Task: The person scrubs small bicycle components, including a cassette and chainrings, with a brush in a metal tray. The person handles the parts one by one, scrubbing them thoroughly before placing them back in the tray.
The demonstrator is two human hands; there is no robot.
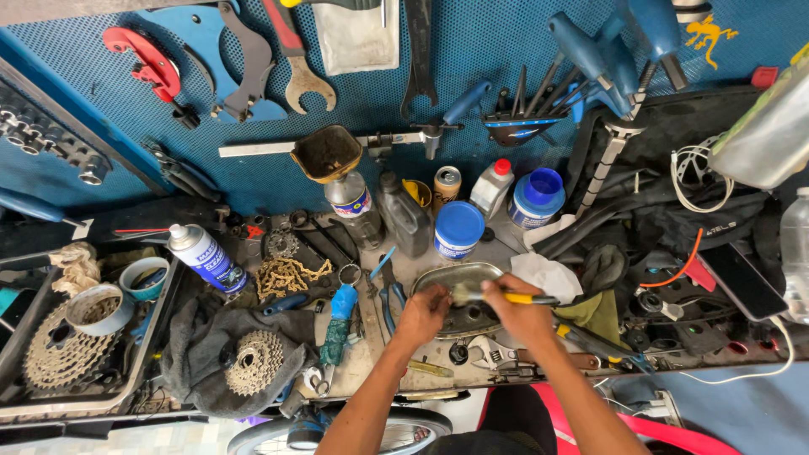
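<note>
- The left hand [424, 310] is over the near rim of an oval metal tray [459, 278], fingers curled and pinched on something small; what it pinches is too small to tell.
- The right hand [516, 310] is closed around the yellow handle of a brush [497, 296], which lies nearly level, bristle end pointing left toward the left hand's fingertips.
- The tray sits on the counter [371, 354] just in front of the person, its inside dark and dirty.
- Just behind the tray stands a blue-lidded tub [459, 227]; beside that are a dark grey bottle [404, 217], a clear bottle with a funnel on top [350, 202], a small can [447, 184], a white bottle with a red cap [492, 185] and a second blue tub [537, 198].
- A white rag [546, 274] lies touching the tray's right end.
- Left of the tray lie blue-handled pliers [389, 295], a heap of bicycle chain [289, 275] and a spray can [205, 255] lying tilted.
- A gear cluster [253, 361] rests on a dark cloth [202, 354] at the near left; another gear cluster [59, 354] lies in a black tray [10, 396] at the far left.
- A wrench [490, 352] lies near the counter's front edge, below the hands.
- Tools hang on the blue pegboard wall [472, 42] behind.
</note>
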